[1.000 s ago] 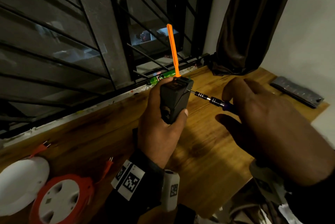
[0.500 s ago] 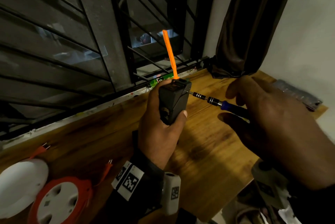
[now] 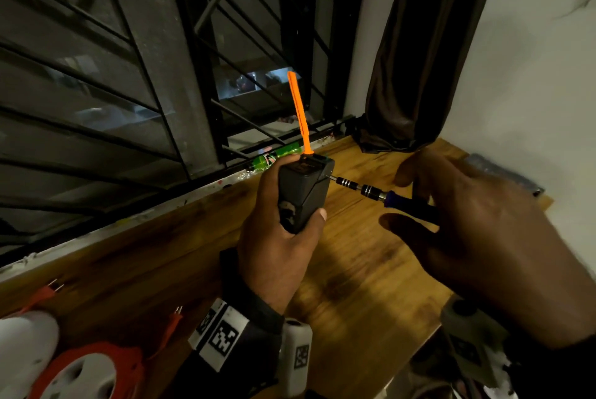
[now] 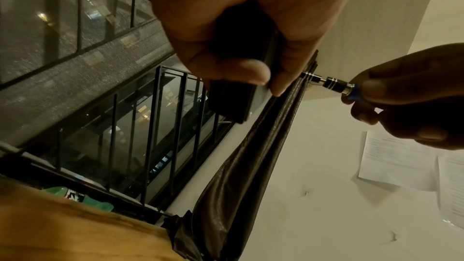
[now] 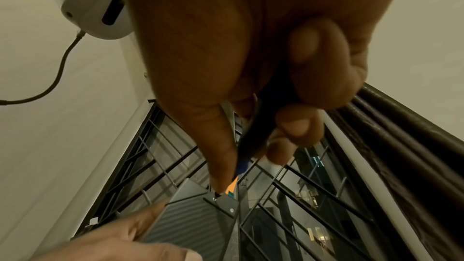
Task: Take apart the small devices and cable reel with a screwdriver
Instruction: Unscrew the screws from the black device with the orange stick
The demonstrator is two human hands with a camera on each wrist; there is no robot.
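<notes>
Right now the small black device is being held upright above the wooden tabletop, clear of the surface, its screw face turned toward the tool. An orange pry stick is standing up out of its top end, probably wedged there to keep the casing seam parted. The left hand is wrapping around the device — thumb pressing one side, fingers curling across the ribbed back — which is steadying it against the sideways push of the driver. The right hand is pinching the blue-handled precision screwdriver between thumb and fingertips, and the bit is sitting in a corner screw near the top; the right wrist view is showing a second screw just beside it on the same plate. Judging by this, a screw is being worked and the casing is not yet apart.

Farther off, the orange-and-white cable reel is lying at the near left corner of the tabletop, untouched, with a white round cover beside it. A green bottle is lying along the window ledge behind the device.
</notes>
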